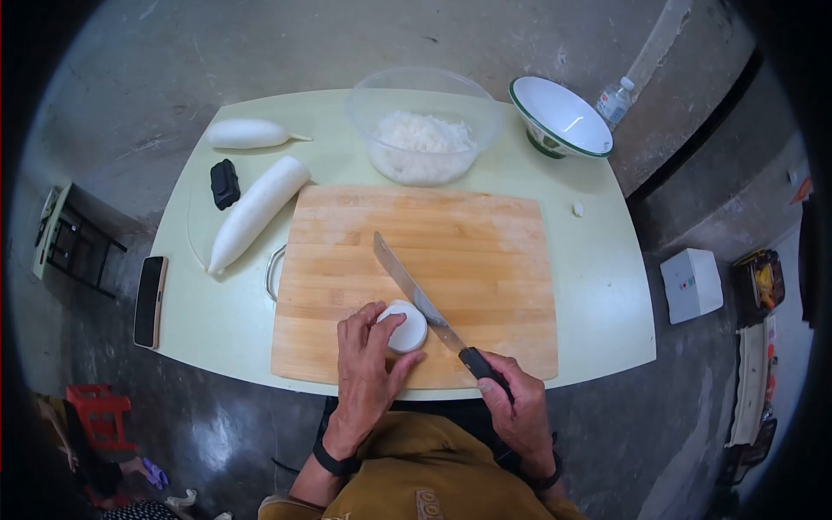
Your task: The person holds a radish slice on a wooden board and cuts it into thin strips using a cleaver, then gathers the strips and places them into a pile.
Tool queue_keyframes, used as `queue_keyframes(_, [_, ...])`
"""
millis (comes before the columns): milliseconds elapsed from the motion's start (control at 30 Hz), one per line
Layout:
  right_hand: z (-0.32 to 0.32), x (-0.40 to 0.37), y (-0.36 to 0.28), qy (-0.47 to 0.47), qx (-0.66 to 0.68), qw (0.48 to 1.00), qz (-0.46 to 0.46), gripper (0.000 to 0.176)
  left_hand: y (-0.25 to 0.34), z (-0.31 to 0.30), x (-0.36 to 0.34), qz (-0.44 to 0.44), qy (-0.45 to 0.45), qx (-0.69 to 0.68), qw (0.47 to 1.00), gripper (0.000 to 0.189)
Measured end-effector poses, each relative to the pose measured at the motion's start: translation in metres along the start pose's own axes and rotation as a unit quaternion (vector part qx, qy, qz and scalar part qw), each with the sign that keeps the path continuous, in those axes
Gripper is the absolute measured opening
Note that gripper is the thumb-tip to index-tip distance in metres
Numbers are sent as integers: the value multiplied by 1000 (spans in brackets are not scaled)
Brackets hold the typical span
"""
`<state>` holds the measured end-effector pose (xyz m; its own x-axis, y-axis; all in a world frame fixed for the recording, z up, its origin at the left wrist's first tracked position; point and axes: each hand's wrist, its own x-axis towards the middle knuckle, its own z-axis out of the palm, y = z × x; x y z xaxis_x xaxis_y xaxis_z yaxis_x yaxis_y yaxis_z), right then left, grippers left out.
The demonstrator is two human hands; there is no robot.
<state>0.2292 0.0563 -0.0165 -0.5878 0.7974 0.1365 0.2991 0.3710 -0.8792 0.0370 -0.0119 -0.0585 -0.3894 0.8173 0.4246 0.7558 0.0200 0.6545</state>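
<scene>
My left hand (367,355) is closed around a short, round piece of white radish (406,328) near the front of the wooden cutting board (347,234). In my right hand (515,395) is the black handle of a kitchen knife (407,282). Its blade slants up and left across the board, close along the right side of the radish piece; whether it touches is hard to tell. Two whole white radishes, a long one (260,213) and a smaller one (249,133), lie left of and behind the board. A clear plastic bowl (424,130) behind the board holds shredded white radish (422,146).
A white bowl with a green rim (562,120) leans tilted at the back right, near a plastic bottle (614,101). On the table's left are a black case-like object (224,184) and a phone (150,302). A small white scrap (578,209) lies right of the board.
</scene>
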Motion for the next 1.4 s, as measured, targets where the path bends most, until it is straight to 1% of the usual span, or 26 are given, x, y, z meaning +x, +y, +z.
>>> queue_keyframes(33, [0,0,0,0,0,1000,-1,29,0,0,0,3,-1,1,1000,69])
queue_keyframes(100, [0,0,2,10,51,997,54,28,5,-2,4,-3,-4,14,1000,69])
queue_keyframes(233, [0,-3,8,19,78,994,76,27,6,0,9,-12,-15,28,999,70])
queue_keyframes(300, [-1,-3,7,2,78,991,105,28,5,1,10,-9,-17,22,1000,69])
queue_keyframes(333, [-3,-2,5,1,78,991,105,28,4,1,10,-9,-17,17,1000,69])
queue_keyframes(400, [-6,2,-1,-31,2,998,50,32,5,1,11,-6,-13,18,1000,69])
queue_keyframes(433, [-7,3,-3,-33,2,998,51,32,5,1,10,0,-11,18,1000,69])
queue_keyframes(500, [-7,4,-5,-48,-55,994,77,37,2,2,8,2,-12,24,1000,69])
queue_keyframes(600, [-11,8,-8,-78,-75,990,92,41,4,2,7,1,-1,31,1000,69])
queue_keyframes(733, [-7,16,-15,-78,-91,991,65,43,7,-2,6,-8,14,13,1000,68])
queue_keyframes(800, [-4,20,-16,-78,-113,990,-29,46,3,1,4,-8,21,9,1000,67])
queue_keyframes(833, [-4,22,-18,-80,-114,990,-30,46,2,1,3,-6,25,6,1000,66])
queue_keyframes(933, [-3,35,-23,-88,-113,988,-57,42,3,1,2,-15,30,1,999,63])
queue_keyframes(1000, [-1,44,-26,-116,-157,981,-14,33,2,1,0,-13,43,6,999,60])
queue_keyframes(1033, [-1,47,-26,-118,-158,980,-19,33,1,1,0,-9,53,12,999,57])
queue_keyframes(1067, [-1,50,-25,-126,-162,979,-16,26,0,3,-2,-8,59,13,998,57])
queue_keyframes(1100, [0,53,-24,-133,-165,977,-13,18,-1,5,-4,-3,74,8,997,52])
queue_keyframes(1133, [1,56,-25,-133,-166,977,-19,18,-2,6,-6,1,89,3,996,47])
queue_keyframes(1167, [2,56,-27,-144,-161,976,-12,16,-2,7,-7,0,93,4,996,47])
queue_keyframes(1233, [4,57,-29,-159,-156,975,-10,14,-3,9,-7,-6,95,-2,995,36])
queue_keyframes(1267, [6,58,-29,-145,-163,976,1,15,-3,10,-6,2,107,3,994,32])
queue_keyframes(1400, [8,61,-27,-122,-154,980,18,16,-1,9,-4,10,114,18,993,31])
